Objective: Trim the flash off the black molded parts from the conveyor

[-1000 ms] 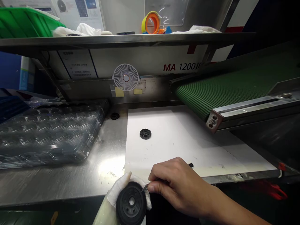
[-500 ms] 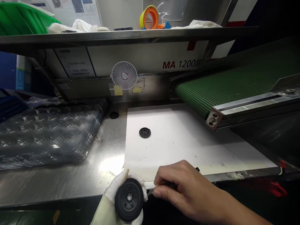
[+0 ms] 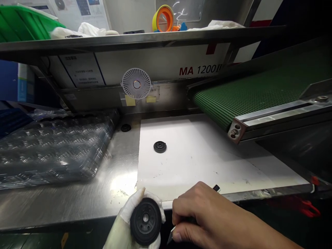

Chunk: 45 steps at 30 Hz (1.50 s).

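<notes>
My left hand point(image 3: 126, 211), in a white glove, is closed round a black round wheel-like part point(image 3: 145, 221) with a central hole and smaller holes about it. The part's flat face is turned towards me. My bare right hand point(image 3: 193, 211) is closed on a small knife point(image 3: 170, 236). Its pointed metal blade juts out below the thumb, just right of the wheel-like part and apart from it. Most of the handle is hidden by my fingers. Beyond my hands, a similar black round part point(image 3: 160, 147) lies flat on the white sheet point(image 3: 192, 159).
Another black disc point(image 3: 126, 128) lies on the metal table point(image 3: 114, 166). Clear plastic trays point(image 3: 52, 148) are stacked at left. A green conveyor belt point(image 3: 241, 98) overhangs the right side. At the back are a small fan point(image 3: 136, 83) and a shelf point(image 3: 129, 39) with a tape roll point(image 3: 163, 19).
My right hand has moved slightly down, and the knife blade is lower and farther from the wheel-like part. My left hand has shifted slightly right with the part.
</notes>
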Each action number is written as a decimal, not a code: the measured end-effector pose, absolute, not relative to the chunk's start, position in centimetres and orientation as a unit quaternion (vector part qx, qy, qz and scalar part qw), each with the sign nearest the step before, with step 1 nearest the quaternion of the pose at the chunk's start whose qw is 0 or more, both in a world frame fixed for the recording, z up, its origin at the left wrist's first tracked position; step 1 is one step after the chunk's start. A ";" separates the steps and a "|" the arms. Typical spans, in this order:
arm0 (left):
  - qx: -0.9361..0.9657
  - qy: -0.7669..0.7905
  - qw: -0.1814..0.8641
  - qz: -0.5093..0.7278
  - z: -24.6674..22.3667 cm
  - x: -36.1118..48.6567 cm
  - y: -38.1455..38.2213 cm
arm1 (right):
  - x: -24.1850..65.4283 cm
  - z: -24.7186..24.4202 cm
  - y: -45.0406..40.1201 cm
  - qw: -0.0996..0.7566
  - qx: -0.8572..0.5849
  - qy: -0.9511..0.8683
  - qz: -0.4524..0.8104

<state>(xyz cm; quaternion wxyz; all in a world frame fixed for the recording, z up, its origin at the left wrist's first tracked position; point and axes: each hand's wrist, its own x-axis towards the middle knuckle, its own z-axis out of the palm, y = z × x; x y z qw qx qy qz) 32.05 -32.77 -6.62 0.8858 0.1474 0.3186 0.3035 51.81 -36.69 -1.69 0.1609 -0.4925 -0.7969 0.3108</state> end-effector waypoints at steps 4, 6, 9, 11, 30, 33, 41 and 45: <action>0.116 0.334 0.879 0.320 -6.2 32.3 -33.0 | 51.9 -2.1 -36.5 0.194 -0.523 -0.783 0.276; 0.111 0.344 0.868 0.340 -6.2 32.5 -33.4 | 51.8 -2.5 -36.0 0.199 -0.531 -0.788 0.239; 0.105 0.357 0.860 0.348 -6.3 32.9 -33.8 | 51.8 -3.0 -35.6 0.187 -0.527 -0.802 0.208; 0.115 0.359 0.860 0.345 -6.2 33.1 -34.0 | 52.0 -3.0 -35.6 0.180 -0.523 -0.807 0.207; 0.214 0.312 0.898 0.227 -7.2 32.8 -31.8 | 52.4 -2.9 -36.2 0.229 -0.533 -0.750 0.318; 0.224 0.309 0.899 0.217 -9.3 32.3 -30.8 | 52.7 -2.5 -36.7 0.202 -0.525 -0.744 0.361; 0.228 0.320 0.901 0.183 -10.3 31.7 -29.5 | 52.3 -3.4 -36.9 0.281 -0.567 -0.673 0.382; 0.252 0.322 0.890 0.199 -9.1 32.0 -29.8 | 51.4 -4.5 -36.7 0.299 -0.572 -0.655 0.394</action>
